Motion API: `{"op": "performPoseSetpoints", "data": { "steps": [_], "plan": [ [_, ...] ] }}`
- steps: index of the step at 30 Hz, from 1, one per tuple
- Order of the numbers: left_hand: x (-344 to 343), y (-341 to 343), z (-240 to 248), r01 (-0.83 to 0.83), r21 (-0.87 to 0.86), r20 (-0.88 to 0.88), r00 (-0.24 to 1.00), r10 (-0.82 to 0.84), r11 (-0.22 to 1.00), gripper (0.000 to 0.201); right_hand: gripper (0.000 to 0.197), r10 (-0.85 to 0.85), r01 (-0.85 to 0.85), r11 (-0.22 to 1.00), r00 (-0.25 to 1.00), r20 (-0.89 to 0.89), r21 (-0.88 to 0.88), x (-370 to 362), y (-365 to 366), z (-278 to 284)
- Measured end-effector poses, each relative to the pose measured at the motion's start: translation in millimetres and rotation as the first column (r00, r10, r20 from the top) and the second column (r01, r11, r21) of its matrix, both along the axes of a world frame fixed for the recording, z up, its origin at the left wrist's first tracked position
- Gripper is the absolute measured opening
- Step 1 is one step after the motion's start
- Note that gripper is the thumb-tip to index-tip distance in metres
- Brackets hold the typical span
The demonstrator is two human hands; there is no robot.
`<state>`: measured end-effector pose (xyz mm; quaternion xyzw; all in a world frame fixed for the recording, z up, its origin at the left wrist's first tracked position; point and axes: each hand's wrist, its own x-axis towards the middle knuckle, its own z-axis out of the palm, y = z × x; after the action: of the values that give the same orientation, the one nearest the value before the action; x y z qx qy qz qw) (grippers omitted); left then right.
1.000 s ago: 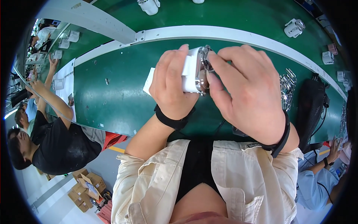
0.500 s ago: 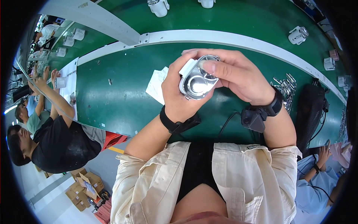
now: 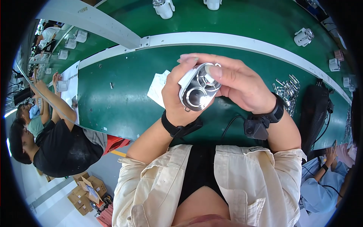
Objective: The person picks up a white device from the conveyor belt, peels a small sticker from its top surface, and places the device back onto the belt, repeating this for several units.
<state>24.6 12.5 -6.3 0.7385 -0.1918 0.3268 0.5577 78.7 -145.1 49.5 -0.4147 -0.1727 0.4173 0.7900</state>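
Note:
Both my hands hold a white device with a shiny chrome face (image 3: pixel 196 97) above the green bench, its two round reflector-like recesses turned up toward me. My left hand (image 3: pixel 174 92) wraps round its left side and underside. From the right, my right hand (image 3: pixel 245 83) curls over the far side, its thumb pressed on the upper recess and partly hiding it. A small metal loop sticks out at the device's near end. Beside my left hand lies a crumpled white sheet (image 3: pixel 156 90) on the bench.
A pile of metal clips (image 3: pixel 288 92) lies right of my right hand, near a long black mesh-covered object (image 3: pixel 314 109). Beyond the white frame bar (image 3: pixel 211 38) stand several white devices (image 3: pixel 303 37). A co-worker in black (image 3: pixel 68 149) works at the left; another person's arm shows at right.
My hands have brought the device slightly down and left and turned it a little. The right thumb still rests on the upper recess.

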Motion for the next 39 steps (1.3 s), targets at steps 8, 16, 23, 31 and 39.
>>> {"op": "performPoseSetpoints", "data": {
  "steps": [8, 16, 23, 31, 39],
  "plan": [
    [0, 2, 6, 0.042, 0.033, 0.0, 0.999, -0.042, 0.999, 0.07, 0.043, 0.015, 0.001, 0.997, 0.978, 0.21, -0.075, 3, -4, -5],
    [0, 0, 3, 0.033, -0.005, 0.024, 0.999, -0.033, 0.999, 0.067, 0.04, -0.086, 0.097, 0.994, 0.971, 0.225, -0.041, -5, 5, -6],
    [1, 3, 1, 0.038, 0.018, 0.046, 0.998, -0.039, 0.999, 0.07, 0.044, -0.041, 0.049, 0.999, 0.945, 0.325, -0.014, 0, 0, -7],
    [-3, 0, -3, -0.098, 0.046, 0.065, 0.993, 0.095, 0.994, 0.075, 0.047, -0.222, 0.2, 0.973, 0.949, 0.222, 0.116, -21, 20, -8],
    [-5, -3, -3, -0.136, 0.103, 0.12, 0.985, 0.123, 0.985, 0.077, 0.036, -0.209, 0.217, 0.976, 0.897, 0.389, 0.024, -17, 14, -6]
  ]
}}
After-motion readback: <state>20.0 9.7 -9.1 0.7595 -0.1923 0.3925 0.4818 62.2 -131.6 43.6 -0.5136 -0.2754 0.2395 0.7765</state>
